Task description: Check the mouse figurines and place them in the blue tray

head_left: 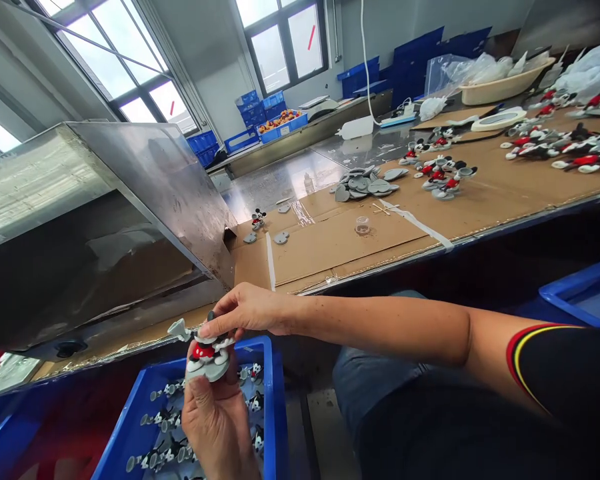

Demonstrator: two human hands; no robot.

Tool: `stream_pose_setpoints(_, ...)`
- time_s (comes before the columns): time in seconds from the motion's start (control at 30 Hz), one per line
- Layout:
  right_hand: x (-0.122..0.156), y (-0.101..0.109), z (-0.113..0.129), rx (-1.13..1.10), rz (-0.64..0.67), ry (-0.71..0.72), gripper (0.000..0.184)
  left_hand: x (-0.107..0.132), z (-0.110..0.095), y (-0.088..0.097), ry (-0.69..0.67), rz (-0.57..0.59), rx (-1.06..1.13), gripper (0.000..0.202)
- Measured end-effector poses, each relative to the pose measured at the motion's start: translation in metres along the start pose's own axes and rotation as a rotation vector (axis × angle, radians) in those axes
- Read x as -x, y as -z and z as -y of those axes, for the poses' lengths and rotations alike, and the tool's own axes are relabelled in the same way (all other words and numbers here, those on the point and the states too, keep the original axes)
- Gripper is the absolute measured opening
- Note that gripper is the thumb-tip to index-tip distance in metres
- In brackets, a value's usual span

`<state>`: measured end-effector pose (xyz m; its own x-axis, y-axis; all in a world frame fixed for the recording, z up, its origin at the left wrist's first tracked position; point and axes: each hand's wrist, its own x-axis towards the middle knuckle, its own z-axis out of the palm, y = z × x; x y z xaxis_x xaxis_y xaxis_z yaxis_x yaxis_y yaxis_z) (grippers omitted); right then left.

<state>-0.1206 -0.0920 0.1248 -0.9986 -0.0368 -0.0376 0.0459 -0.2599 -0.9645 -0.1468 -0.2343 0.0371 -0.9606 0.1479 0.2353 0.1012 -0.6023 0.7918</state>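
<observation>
Over a blue rectangular plastic bin (279,413), the person's left grip (213,423) supports the grey base (215,371) of a black, white and red painted mouse figurine (205,351) from below, while the right grip (250,310) pinches it near the top; both are grasping it, roughly upright. Similar small figurines (258,402) lie inside the bin. Beyond, on the cardboard-covered metal tabletop (325,257), flat grey pieces (363,183) lie piled near a small clear round plastic cup (363,225); more mouse figurines (443,175) stand to the pile's right.
</observation>
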Motion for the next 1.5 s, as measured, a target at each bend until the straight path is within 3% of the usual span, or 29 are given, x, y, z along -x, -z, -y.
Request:
stream_pose_setpoints(0.13,-0.002,0.009,-0.002,-0.028,0.042,-0.029,0.021,0.007,-0.001,0.003,-0.037,-0.004,-0.043,0.039)
stream_pose_setpoints(0.27,-0.002,0.014,-0.003,-0.026,0.094,-0.023,0.017,0.01,-0.003,0.004,-0.07,-0.002,-0.068,0.048)
stream_pose_setpoints(0.4,0.0,0.01,-0.01,-0.004,0.047,0.07,0.024,0.007,-0.006,-0.004,-0.087,0.006,-0.059,0.039)
stream_pose_setpoints(0.53,0.0,0.002,-0.034,0.09,-0.052,0.219,0.056,0.003,-0.006,-0.012,-0.089,0.013,-0.009,0.025)
stream_pose_setpoints(0.67,-0.006,-0.001,-0.061,0.093,-0.105,0.301,0.041,0.002,0.0,-0.014,-0.077,0.016,0.043,0.027)
stream_pose_setpoints(0.93,-0.011,0.002,-0.071,0.017,-0.137,0.298,0.034,0.007,0.014,-0.014,0.058,-0.038,0.12,0.023)
stream_pose_setpoints(1.17,-0.009,0.006,-0.078,0.067,-0.24,0.279,0.021,-0.001,0.016,-0.002,0.22,-0.162,0.187,0.019)
stream_pose_setpoints(1.5,-0.011,0.006,-0.099,0.032,-0.34,0.157,0.05,0.015,0.022,-0.012,0.298,-0.26,0.099,0.017)
